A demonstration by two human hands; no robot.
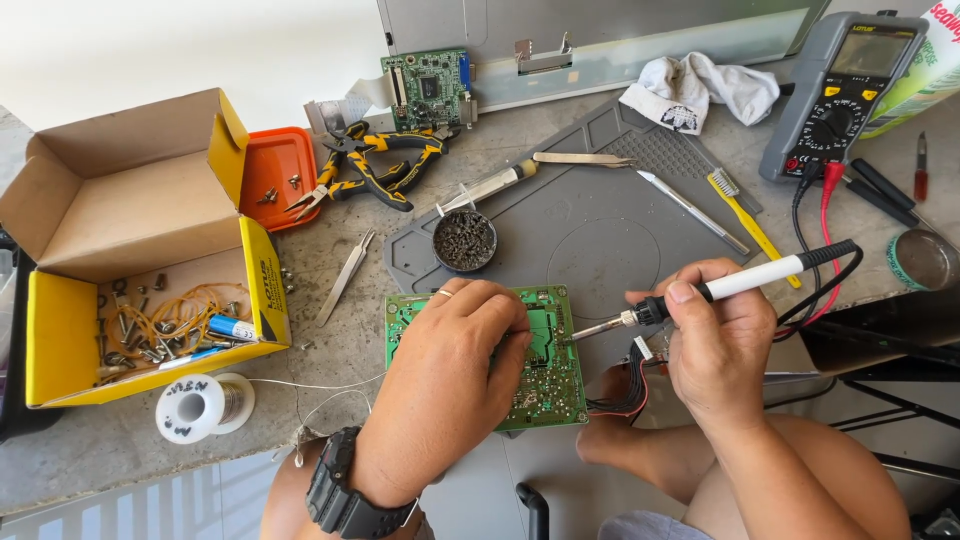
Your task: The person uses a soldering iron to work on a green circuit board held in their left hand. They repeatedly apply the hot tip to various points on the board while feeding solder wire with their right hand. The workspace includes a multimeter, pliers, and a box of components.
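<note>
My left hand lies on a green circuit board at the front edge of a grey work mat, pressing it down, fingers curled near the board's middle. A ring and a black wristwatch are on that arm. My right hand grips a soldering iron with a white handle; its metal tip points left and touches the board near my left fingertips. A bundle of black and red wires runs off the board's right side.
A solder spool and an open yellow cardboard box of screws stand at left. An orange tray, pliers, tweezers, a tin of tip cleaner, a multimeter, a white cloth and a second board lie behind.
</note>
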